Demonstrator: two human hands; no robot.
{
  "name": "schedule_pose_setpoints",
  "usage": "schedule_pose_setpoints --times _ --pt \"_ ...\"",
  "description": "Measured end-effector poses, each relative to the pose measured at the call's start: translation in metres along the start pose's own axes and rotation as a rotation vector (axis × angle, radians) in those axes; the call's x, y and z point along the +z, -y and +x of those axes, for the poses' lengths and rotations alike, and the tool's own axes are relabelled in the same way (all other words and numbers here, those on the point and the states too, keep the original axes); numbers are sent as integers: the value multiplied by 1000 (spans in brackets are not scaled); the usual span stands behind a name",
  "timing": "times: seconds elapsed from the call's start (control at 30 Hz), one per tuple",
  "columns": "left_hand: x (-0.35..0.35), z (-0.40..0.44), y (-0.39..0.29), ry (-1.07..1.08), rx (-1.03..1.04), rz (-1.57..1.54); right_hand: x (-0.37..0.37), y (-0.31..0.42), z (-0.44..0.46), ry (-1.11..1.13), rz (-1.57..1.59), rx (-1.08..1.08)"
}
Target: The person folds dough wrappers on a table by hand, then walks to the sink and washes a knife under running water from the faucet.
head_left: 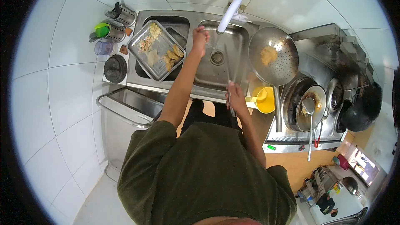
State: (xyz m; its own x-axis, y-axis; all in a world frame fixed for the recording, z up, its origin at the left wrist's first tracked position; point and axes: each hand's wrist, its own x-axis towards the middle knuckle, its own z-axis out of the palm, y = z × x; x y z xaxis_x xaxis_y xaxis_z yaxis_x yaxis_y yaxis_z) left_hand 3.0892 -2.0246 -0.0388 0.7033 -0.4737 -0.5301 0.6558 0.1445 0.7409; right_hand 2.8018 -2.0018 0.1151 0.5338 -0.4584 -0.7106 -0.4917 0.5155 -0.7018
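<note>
Over the left part of the sink basin [204,75] is my left hand [201,41], its fingers curled near the white faucet [231,13]; whether anything is inside them is hidden. My right hand [236,98] grips a long thin metal utensil [228,64] at the front edge of the sink, with the far end pointing into the basin. To the left, a metal tray [161,71] rests tilted across the other basin, holding chopped food [151,37] and yellowish-brown pieces [171,57].
Right of the sink sit a perforated strainer [287,60] with food, a yellow jug [270,105] and a wok [318,96] with a ladle. Utensil holders [125,16] and a dark round lid [115,68] stand left. A person [326,203] is at the lower right.
</note>
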Motion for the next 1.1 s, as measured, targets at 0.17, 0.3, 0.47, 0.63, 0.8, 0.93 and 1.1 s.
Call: schedule_pose_setpoints --times 0.17,0.3,0.47,0.63,0.8,0.93,1.1 --pt "7 -105 20 319 -342 -76 -1 -6 58 148 588 232" --pt "-5 -130 27 338 -189 -40 2 13 81 414 717 340" --pt "-35 -97 8 268 -186 -205 16 74 67 317 238 142" --pt "-24 -95 -51 89 -41 -24 5 85 119 425 -453 -307" --pt "-23 -73 -59 -2 137 12 28 115 162 234 -875 -477" --pt "0 -77 -72 41 411 270 38 117 177 128 -854 -495" --pt "32 -91 -95 -57 624 576 53 83 214 18 -567 -685"
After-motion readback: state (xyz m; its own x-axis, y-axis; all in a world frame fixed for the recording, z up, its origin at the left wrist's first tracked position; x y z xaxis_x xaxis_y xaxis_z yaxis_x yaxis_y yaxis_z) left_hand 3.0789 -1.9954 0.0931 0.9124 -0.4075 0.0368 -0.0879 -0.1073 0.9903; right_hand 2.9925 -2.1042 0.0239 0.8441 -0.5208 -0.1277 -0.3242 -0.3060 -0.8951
